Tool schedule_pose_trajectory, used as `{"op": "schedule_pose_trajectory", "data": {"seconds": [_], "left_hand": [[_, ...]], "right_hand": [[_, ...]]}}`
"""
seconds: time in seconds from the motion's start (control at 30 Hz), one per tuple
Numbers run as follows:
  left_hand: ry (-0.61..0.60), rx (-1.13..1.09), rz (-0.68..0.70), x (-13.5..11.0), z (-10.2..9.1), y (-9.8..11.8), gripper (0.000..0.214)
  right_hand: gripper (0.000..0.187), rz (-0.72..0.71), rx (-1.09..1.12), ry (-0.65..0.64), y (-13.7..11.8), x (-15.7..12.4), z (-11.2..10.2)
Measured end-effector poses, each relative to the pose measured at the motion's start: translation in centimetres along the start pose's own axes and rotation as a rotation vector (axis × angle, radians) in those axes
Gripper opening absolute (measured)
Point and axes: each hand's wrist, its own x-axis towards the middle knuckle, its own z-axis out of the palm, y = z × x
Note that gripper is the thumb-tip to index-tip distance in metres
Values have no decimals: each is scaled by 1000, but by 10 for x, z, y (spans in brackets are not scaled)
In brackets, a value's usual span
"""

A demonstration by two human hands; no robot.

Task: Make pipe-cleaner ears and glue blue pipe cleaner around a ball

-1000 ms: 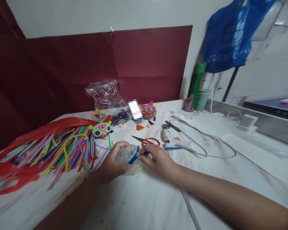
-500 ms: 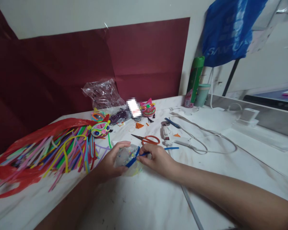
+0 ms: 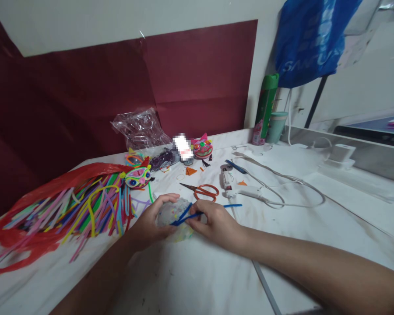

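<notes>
My left hand (image 3: pixel 154 221) is wrapped round a clear, rounded plastic piece (image 3: pixel 169 211) with small coloured specks, steadying it above the table. My right hand (image 3: pixel 210 218) pinches a blue pipe cleaner (image 3: pixel 232 205), whose free end sticks out to the right past the knuckles. Its other part lies bent across the plastic piece, forming a narrow V near my left thumb. Orange-handled scissors (image 3: pixel 207 190) lie just beyond my hands. To their right rests a white glue gun (image 3: pixel 246 190) with its cable.
Many coloured pipe cleaners (image 3: pixel 85 210) spread over a red plastic bag (image 3: pixel 49 183) at left. Decorated animal-face pieces (image 3: pixel 137 176) and crumpled clear wrap (image 3: pixel 141 129) sit at the back. A green spray can (image 3: pixel 265 109) and cup (image 3: pixel 277 127) stand at back right.
The blue pipe cleaner, lying as one band across the plastic piece before, now shows two strands in a V. My right hand has shifted slightly; my left hand keeps its hold.
</notes>
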Motion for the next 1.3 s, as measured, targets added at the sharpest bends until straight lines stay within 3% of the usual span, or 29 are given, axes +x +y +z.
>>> {"op": "schedule_pose_trajectory", "data": {"seconds": [0.27, 0.53, 0.7, 0.9, 1.17, 1.3], "left_hand": [[12, 6, 123, -2, 4, -17, 64], [-38, 81, 219, 0, 3, -15, 58], [-51, 82, 211, 0, 2, -14, 58], [-55, 76, 163, 1, 2, -10, 59], [30, 190, 51, -3, 10, 2, 49], [-10, 192, 9, -4, 9, 4, 49]], "right_hand": [[4, -8, -20, -25, 2, 2, -3], [5, -36, -65, -36, 1, 2, -5], [6, -46, -66, -38, 1, 3, -7], [5, 39, -23, -54, 3, 5, -7], [2, 33, -33, -65, -3, 2, -4], [7, 56, -28, -51, -3, 1, -3]]}}
